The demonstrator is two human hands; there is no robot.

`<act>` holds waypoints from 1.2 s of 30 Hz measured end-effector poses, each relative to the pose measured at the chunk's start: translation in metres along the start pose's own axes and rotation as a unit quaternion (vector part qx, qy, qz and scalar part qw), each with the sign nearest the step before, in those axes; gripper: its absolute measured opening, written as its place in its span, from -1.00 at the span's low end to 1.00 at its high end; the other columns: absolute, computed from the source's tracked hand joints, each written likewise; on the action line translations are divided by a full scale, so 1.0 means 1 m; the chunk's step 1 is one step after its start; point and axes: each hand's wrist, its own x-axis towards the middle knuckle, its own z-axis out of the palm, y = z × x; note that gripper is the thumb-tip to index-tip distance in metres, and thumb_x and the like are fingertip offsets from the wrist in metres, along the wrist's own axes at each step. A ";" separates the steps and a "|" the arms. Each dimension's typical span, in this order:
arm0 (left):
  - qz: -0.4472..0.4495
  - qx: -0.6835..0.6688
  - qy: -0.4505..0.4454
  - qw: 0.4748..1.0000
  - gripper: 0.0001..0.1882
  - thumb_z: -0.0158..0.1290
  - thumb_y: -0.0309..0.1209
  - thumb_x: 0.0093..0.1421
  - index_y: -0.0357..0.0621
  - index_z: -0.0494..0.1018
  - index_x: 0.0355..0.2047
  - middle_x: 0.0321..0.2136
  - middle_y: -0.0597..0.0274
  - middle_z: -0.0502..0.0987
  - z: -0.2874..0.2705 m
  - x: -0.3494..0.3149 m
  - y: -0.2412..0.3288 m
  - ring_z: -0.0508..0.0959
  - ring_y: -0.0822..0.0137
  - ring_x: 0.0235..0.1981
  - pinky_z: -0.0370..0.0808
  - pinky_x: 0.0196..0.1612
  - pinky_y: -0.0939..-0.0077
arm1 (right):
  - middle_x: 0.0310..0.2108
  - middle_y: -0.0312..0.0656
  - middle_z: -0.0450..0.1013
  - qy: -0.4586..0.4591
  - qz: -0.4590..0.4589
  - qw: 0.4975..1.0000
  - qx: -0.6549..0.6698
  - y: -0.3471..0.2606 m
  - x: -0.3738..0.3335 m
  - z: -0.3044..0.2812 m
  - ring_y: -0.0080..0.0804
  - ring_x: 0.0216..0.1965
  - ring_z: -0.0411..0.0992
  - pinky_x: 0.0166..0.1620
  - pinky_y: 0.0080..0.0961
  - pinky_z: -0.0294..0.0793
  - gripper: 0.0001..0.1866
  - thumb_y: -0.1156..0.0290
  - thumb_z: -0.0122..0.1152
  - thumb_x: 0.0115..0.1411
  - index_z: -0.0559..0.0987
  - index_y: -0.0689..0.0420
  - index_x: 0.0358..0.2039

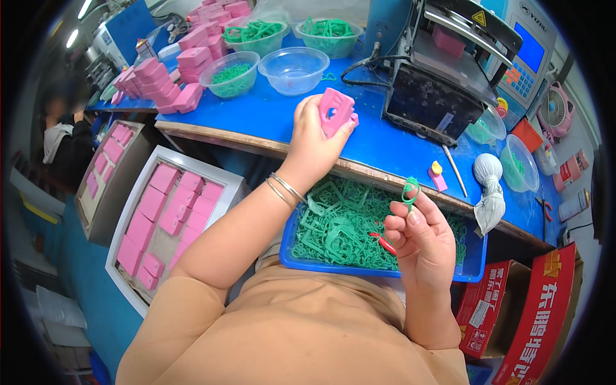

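Note:
My left hand [312,131] is closed around a pink mould block [328,106] with a ring-shaped hollow, held over the front of the blue bench. To the right and nearer my body, my right hand [420,234] pinches a small green ring-shaped piece [410,189] between thumb and fingers. Below both hands sits a blue tray [321,263] heaped with tangled green pieces [340,218]. A red handle-like thing [385,244] shows beside my right fingers; whether it lies in the tray or is in my hand, I cannot tell.
On the bench stand clear bowls, one bare [294,69], others with green pieces [232,78]. Pink blocks pile up left [154,83]. A black press [423,96] stands right, near a tied white pouch [487,173]. A white-rimmed tray [125,292] holds pink blocks. Another person [64,141] is far left.

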 end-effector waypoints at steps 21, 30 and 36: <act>-0.275 -0.412 -0.207 0.844 -0.90 0.08 -0.60 0.06 -0.24 0.46 -0.36 -0.20 0.27 0.26 -0.052 -0.079 0.092 0.39 0.47 -0.24 0.38 -0.15 0.58 | -0.36 -0.13 0.45 -0.067 -0.158 0.952 -0.252 0.028 -0.021 0.012 -0.47 -0.36 0.45 -0.24 -0.55 0.48 -0.72 0.60 -0.06 0.18 0.31 0.33 -0.07; -0.138 -0.280 -0.177 0.933 -0.88 0.14 -0.58 -0.01 -0.22 0.46 -0.42 -0.25 0.25 0.28 -0.049 -0.085 0.085 0.35 0.43 -0.26 0.35 -0.21 0.57 | -0.52 -0.21 0.42 -0.099 -0.086 0.943 -0.307 0.031 -0.012 0.003 -0.58 -0.54 0.42 -0.46 -0.66 0.44 -0.90 0.58 -0.03 0.14 0.45 0.33 -0.40; 0.157 -0.014 -0.111 0.981 -0.83 0.19 -0.54 -0.09 -0.16 0.47 -0.44 -0.37 0.18 0.30 -0.057 -0.079 0.093 0.32 0.30 -0.31 0.31 -0.25 0.50 | -0.71 -0.30 0.27 -0.060 0.202 0.977 -0.039 0.035 -0.003 0.004 -0.62 -0.74 0.17 -0.66 -0.67 0.15 -0.75 0.39 -0.14 0.23 0.39 0.19 -0.55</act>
